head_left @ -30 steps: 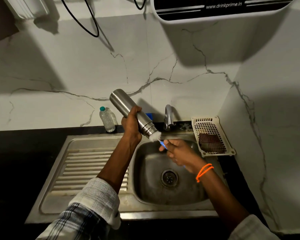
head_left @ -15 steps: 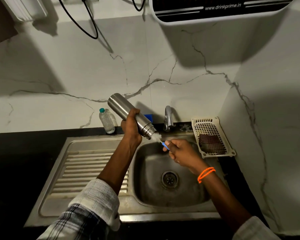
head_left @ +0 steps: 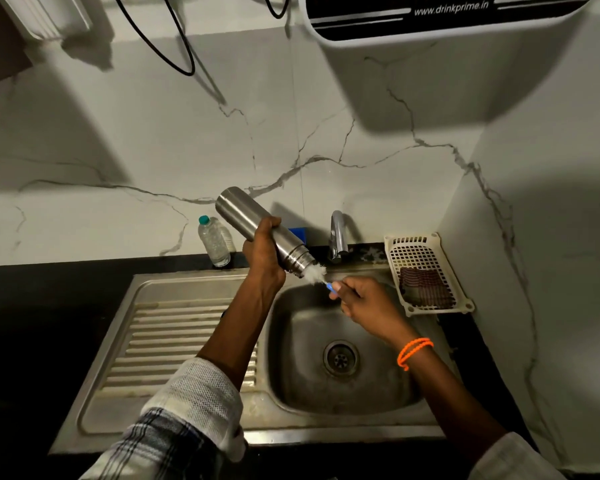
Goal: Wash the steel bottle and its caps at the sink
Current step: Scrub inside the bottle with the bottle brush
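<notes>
White marble-veined wall tiles back a dark counter with a steel sink (head_left: 174,341) set into it, its ribbed drainboard toward nine o'clock and the round basin with its drain (head_left: 341,358) toward three o'clock.

Over the basin's far rim the left hand (head_left: 262,254) is raised on a forearm that climbs steeply from a rolled sleeve at six o'clock. Its fingers wrap round the middle of the steel bottle (head_left: 257,225), which is tilted with its base pointing up toward eleven o'clock and its threaded mouth down toward four o'clock.

At that mouth sit the white bristles of a bottle brush (head_left: 315,273), partly outside the opening. The right hand (head_left: 364,303) reaches in from five o'clock, wrist bent upward, fingers curled to pinch the brush's blue handle just beside the bristles. An orange band (head_left: 414,351) circles the right wrist.

Behind the bottle's mouth, at one o'clock from it, stands the tap (head_left: 336,237). A clear plastic bottle (head_left: 214,241) with a teal cap stands on the counter at nine o'clock from the left hand. A cream plastic basket (head_left: 426,271) holding a dark scrubber lies at three o'clock from the basin.
</notes>
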